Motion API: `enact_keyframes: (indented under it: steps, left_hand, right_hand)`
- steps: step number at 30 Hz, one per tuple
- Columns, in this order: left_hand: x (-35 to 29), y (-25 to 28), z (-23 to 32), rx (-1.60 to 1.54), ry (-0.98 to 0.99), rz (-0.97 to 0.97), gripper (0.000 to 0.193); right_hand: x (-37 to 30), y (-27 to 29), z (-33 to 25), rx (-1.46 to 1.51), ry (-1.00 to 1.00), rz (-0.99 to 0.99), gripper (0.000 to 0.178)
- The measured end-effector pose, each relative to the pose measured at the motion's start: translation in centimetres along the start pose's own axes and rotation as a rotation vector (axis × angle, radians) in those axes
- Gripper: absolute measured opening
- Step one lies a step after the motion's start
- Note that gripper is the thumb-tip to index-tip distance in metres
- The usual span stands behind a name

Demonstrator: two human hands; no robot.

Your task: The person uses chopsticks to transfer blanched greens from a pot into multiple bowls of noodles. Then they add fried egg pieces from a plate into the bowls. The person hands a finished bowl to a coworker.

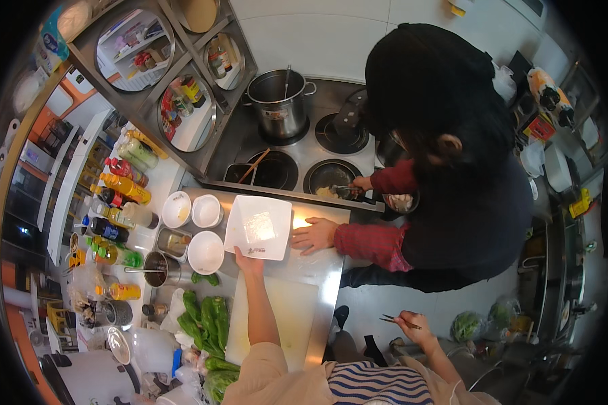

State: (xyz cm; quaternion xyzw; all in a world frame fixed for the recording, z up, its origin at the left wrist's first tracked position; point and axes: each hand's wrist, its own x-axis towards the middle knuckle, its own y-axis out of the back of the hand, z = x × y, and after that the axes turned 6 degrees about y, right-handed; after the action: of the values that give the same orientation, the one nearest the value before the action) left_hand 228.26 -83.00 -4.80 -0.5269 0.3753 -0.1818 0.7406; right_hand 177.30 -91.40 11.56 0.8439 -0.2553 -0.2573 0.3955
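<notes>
My left hand (249, 264) grips the near edge of a square white plate (236, 226), fingers beneath it. The plate is over the steel counter, beside several white bowls, and nothing lies on it. Off to the right, my right hand (415, 328) is closed around a pair of chopsticks (393, 319) pointing left. Close to the plate's right side, a co-worker's hand (315, 235) rests spread on the counter. That person's other hand (362, 183) holds a metal utensil in a frying pan (311, 177) with pale food in it.
A tall steel pot (277, 111) stands on the stove behind the plate. Green peppers (213, 322) lie left of a white cutting board (304, 304). Bottles (125, 189) line the left shelf. The co-worker (452, 182) in dark clothes stands at the right.
</notes>
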Motion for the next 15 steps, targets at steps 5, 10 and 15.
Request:
enact_keyframes:
  steps: [5, 10, 15]
  left_hand:
    - [1.6, 0.7, -0.9, 0.002, 0.023, 0.043, 0.057]
    - [2.1, 1.3, -0.4, 0.03, 0.025, 0.031, 0.057]
    - [1.9, 1.0, 0.5, 0.06, -0.025, 0.136, 0.056]
  right_hand:
    - [2.3, 0.3, -0.8, -0.002, -0.003, -0.015, 0.028]
    - [3.6, 0.4, -0.8, 0.037, -0.034, -0.018, 0.028]
    - [4.5, 0.5, -0.7, 0.048, -0.036, 0.014, 0.027]
